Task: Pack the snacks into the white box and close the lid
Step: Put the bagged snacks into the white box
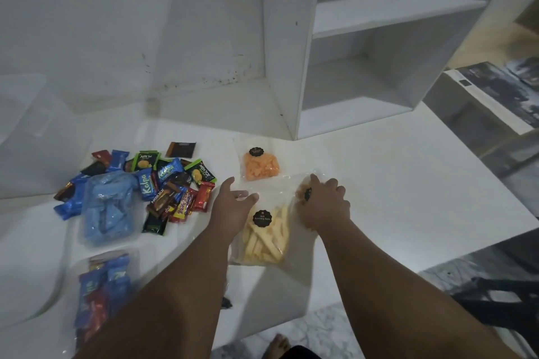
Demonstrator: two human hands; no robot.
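A clear bag of yellow sticks [265, 237] with a black round label lies on the white table [393, 183] between my forearms. My left hand [230, 207] has its fingers spread at the bag's top left corner. My right hand [323, 204] curls over a clear bag of brown snacks [302, 192], gripping it just right of the yellow bag. A bag of orange snacks [261, 166] lies just beyond. At the left lie a pile of small wrapped snacks [169, 181], a bag of blue packets [108, 207] and a bag of blue and red packets [100, 291]. A pale rounded shape [26, 265] at the far left is blurred; I cannot tell whether it is the white box.
A white shelf unit [350, 67] stands on the table behind the snacks. The table's edge [437, 267] runs at the right and near me. Below it are a marbled floor and a foot [280, 344].
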